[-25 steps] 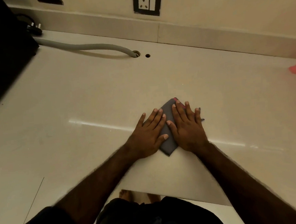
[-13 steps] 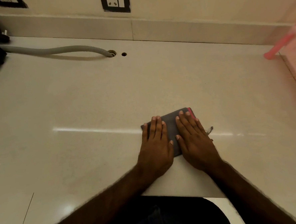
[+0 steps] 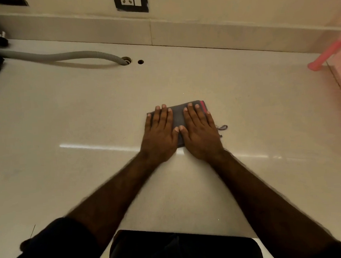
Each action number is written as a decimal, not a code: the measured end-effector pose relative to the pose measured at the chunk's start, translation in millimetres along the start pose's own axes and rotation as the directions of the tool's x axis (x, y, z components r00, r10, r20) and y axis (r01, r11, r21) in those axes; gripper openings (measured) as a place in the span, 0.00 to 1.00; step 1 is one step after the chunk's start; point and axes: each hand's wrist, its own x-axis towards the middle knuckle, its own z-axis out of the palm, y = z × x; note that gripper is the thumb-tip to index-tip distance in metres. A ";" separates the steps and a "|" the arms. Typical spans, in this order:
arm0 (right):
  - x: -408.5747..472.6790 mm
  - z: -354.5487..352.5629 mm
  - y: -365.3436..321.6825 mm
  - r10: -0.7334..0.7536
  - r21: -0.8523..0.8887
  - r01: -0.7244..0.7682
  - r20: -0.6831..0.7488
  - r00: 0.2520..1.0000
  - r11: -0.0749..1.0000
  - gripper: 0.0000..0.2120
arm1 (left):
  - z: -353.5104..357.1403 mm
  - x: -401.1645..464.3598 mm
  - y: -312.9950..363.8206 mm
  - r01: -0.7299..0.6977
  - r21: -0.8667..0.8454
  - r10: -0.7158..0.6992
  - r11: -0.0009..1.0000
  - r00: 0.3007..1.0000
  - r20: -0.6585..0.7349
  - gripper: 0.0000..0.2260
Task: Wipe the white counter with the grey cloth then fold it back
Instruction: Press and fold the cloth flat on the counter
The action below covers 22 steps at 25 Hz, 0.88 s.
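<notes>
The grey cloth (image 3: 178, 116) lay folded into a small block on the white counter (image 3: 85, 118), abt in the middle, w/ a red edge on its far right side and a loose thread sticking out to the right. Both hands lay flat on top of it, side by side. The left hand (image 3: 159, 134) pressed the left part, fingers straight and spread out, not gripping anything. The right hand (image 3: 201, 134) pressed the right part the same way, fingers flat and loose, thumbs nearly touching in the middle. Far left, a grey hose (image 3: 65, 56) ran across the counter into a hole (image 3: 126, 60), w/ a smaller hole (image 3: 140, 61) just beside it. A wall socket (image 3: 131, 0) sat on the far wall. Smth pink (image 3: 328, 54) stood at the far right edge.
</notes>
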 end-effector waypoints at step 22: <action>-38.5 37.6 -148.8 -0.527 -0.004 0.532 0.127 0.840 0.847 0.34 | -7.6 -193.5 -76.5 0.507 0.009 -0.506 0.862 0.861 -0.046 0.32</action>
